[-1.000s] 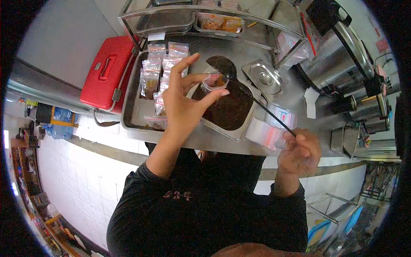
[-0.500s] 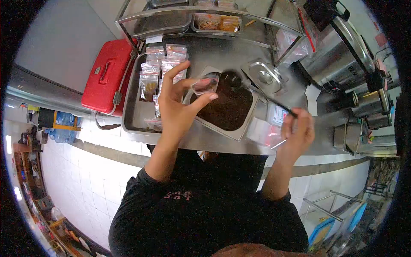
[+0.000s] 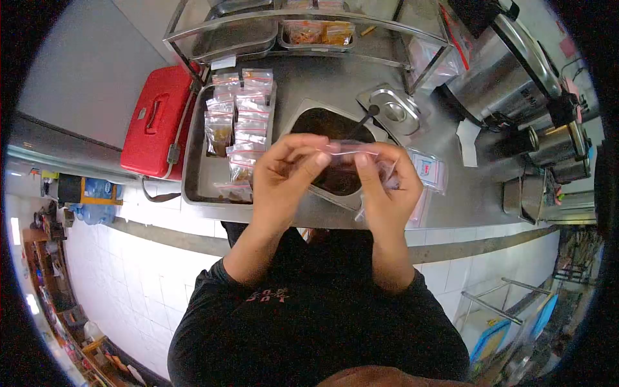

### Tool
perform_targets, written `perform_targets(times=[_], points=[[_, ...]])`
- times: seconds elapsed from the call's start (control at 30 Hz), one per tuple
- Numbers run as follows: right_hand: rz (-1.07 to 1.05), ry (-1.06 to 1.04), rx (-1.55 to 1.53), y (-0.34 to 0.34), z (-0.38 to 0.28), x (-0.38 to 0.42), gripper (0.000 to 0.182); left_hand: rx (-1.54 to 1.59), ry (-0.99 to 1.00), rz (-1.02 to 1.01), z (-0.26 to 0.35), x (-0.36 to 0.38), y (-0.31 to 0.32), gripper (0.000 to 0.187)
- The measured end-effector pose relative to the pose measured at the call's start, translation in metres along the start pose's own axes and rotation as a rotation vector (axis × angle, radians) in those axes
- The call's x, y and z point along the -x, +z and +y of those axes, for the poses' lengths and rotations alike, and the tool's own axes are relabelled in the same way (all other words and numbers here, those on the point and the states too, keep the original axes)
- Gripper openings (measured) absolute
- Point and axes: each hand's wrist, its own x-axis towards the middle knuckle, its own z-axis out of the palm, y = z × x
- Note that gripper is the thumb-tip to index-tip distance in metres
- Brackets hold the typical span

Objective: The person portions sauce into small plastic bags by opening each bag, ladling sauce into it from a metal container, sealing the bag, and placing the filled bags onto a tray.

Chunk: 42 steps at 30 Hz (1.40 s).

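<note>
A small clear zip bag (image 3: 348, 149) with a pinkish-red strip is stretched between my two hands. My left hand (image 3: 288, 173) pinches its left end between thumb and fingers; my right hand (image 3: 391, 187) pinches the other end. Clear plastic also shows by my right palm. Below the bag stands a steel pan (image 3: 305, 105) of dark brown contents, partly hidden by my hands. A dark-handled utensil (image 3: 368, 117) leans in the pan, its lower end out of sight. To the left, a steel tray (image 3: 205, 186) holds several filled zip bags (image 3: 251, 126).
A steel lid (image 3: 393, 113) lies behind the pan. Right of my hands is a pack of clear bags (image 3: 428, 171). A red case (image 3: 158, 122) stands left of the tray. A metal rack (image 3: 303, 14) spans the back; large steel pots (image 3: 506, 74) stand at right.
My right hand has let go of the dark-handled utensil, which now rests in the pan. It has moved left to the zip bag, which both hands now pinch.
</note>
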Motion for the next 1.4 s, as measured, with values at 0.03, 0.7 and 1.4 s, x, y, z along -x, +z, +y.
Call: perform_targets(times=[0.03,0.7,1.4], points=[[0.0,0.003,0.0,-0.001,0.0,0.0,0.012,-0.068,0.016,0.019,0.0,0.0,-0.003,0.047],[-0.219,-0.01,0.12,-0.01,-0.008,0.004,0.008,-0.226,0.193,0.0,0.003,0.008,0.002,0.062],[-0.138,0.036,0.013,-0.042,0.0,0.0,0.004,-1.358,0.296,0.843,0.045,0.017,-0.169,0.028]])
